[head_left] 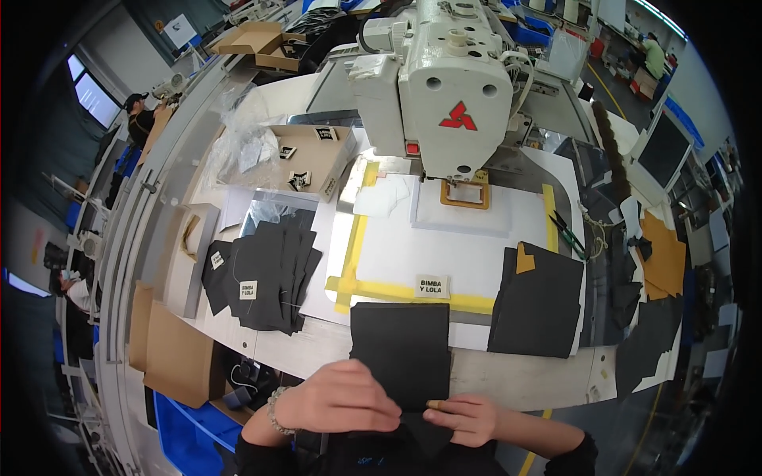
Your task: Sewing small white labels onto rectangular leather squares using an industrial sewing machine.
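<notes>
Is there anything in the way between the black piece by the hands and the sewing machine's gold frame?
Yes, something small and flat: a cream label lies over the yellow tape, just past the far edge of the black panel, on the line toward the gold frame under the sewing machine.

I have one black panel (399,341) in front of me, roughly rectangular, matte and plain on the face I can see. It sits at 6 o'clock from the middle of my view, longer from 12 to 6 than from 9 to 3. Its far edge, at 12 o'clock, runs nearly straight between two squarish corners. The upper part looks flat; the near end is held at about 5 o'clock and partly covered toward 7, so I can't make out its lower outline.
</notes>
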Motion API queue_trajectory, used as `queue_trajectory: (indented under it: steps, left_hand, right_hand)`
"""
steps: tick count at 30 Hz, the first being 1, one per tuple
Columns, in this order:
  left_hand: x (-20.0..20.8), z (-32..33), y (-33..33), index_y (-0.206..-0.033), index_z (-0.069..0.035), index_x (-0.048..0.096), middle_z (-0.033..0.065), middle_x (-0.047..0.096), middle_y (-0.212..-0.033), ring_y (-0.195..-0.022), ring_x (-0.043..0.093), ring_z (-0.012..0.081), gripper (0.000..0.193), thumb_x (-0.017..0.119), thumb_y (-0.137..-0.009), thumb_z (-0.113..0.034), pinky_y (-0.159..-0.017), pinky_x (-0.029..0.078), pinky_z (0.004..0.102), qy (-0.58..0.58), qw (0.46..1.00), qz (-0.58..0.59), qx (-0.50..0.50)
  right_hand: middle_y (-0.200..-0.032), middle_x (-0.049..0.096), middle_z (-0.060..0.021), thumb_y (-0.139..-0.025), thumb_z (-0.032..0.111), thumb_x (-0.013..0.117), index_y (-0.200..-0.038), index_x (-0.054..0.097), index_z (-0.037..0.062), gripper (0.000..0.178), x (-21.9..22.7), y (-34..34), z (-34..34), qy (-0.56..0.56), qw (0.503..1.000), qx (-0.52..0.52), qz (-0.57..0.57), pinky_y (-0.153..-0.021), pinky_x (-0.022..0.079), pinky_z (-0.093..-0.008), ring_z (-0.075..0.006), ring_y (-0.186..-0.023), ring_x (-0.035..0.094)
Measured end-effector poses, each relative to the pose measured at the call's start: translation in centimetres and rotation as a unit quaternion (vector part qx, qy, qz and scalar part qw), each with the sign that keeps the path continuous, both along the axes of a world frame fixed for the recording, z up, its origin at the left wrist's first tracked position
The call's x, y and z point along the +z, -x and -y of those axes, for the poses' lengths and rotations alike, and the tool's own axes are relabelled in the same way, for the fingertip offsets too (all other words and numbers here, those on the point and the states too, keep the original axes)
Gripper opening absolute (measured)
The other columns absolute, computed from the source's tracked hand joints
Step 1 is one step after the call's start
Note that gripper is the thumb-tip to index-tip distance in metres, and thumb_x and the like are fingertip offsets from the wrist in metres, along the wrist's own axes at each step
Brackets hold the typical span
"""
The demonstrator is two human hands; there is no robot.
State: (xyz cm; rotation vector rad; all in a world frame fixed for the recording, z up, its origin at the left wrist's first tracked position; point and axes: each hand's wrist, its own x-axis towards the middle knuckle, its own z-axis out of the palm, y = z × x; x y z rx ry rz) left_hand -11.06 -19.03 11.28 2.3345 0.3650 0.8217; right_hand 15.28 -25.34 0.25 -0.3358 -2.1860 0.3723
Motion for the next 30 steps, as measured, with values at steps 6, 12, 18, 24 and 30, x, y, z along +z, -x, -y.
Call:
queue_trajectory:
  steps: [6,12,18,24,30]
  left_hand:
    - [-0.6,-3.4,-7.7,-0.115,-0.015,0.068,0.0088,0.063,-0.122,-0.108,0.062,0.023,0.039,0.076,-0.079,-0.029,-0.086,0.043,0.0317,-0.22,0.959,0.09,0.154]
    - [-7.1,-5.5,-14.1,-0.126,-0.006,0.058,0.0159,0.059,-0.123,-0.114,0.058,0.0274,0.05,0.065,-0.08,-0.022,-0.1,0.043,0.0407,-0.369,0.92,-0.066,0.119]
    - [-10.3,-7.4,-15.3,-0.093,-0.002,0.062,0.0058,0.057,-0.08,-0.082,0.059,0.0211,0.024,0.061,-0.072,-0.013,-0.088,0.049,0.0365,-0.33,0.934,-0.049,0.129]
    - [-8.9,-7.5,-15.3,-0.101,-0.003,0.059,0.0106,0.061,-0.093,-0.092,0.06,0.0246,0.028,0.061,-0.076,-0.015,-0.092,0.047,0.0389,-0.27,0.957,-0.072,0.076]
    - [-9.9,-7.4,-17.5,-0.117,-0.003,0.055,0.0168,0.061,-0.111,-0.105,0.059,0.0295,0.038,0.058,-0.083,-0.017,-0.099,0.043,0.0433,-0.323,0.94,-0.008,0.11]
  right_hand:
    - [-0.133,0.054,-0.0215,-0.082,-0.004,0.057,-0.145,0.035,-0.0055,0.066,5.6,-5.1,-2.8,0.432,0.823,-0.326,-0.17,-0.097,0.044,-0.0341,-0.0257,-0.114,0.057]
    - [-0.149,0.035,-0.0188,-0.084,-0.009,0.053,-0.148,0.029,-0.0043,0.068,4.5,-10.0,-6.2,0.51,0.719,-0.255,-0.396,-0.111,0.034,-0.0332,-0.0245,-0.134,0.042]
    - [-0.147,0.036,-0.0196,-0.083,-0.01,0.054,-0.149,0.025,-0.0031,0.072,3.0,-12.4,-5.9,0.56,0.683,-0.232,-0.407,-0.109,0.038,-0.0344,-0.026,-0.133,0.043]
    - [-0.147,0.036,-0.0195,-0.081,-0.01,0.056,-0.149,0.026,-0.0021,0.074,3.0,-12.3,-6.5,0.551,0.714,-0.239,-0.361,-0.11,0.037,-0.0363,-0.027,-0.134,0.042]
    - [-0.142,0.043,-0.019,-0.082,-0.009,0.057,-0.149,0.027,0.0008,0.074,4.4,-12.8,-6.7,0.604,0.624,-0.203,-0.453,-0.105,0.045,-0.0372,-0.0273,-0.127,0.05]
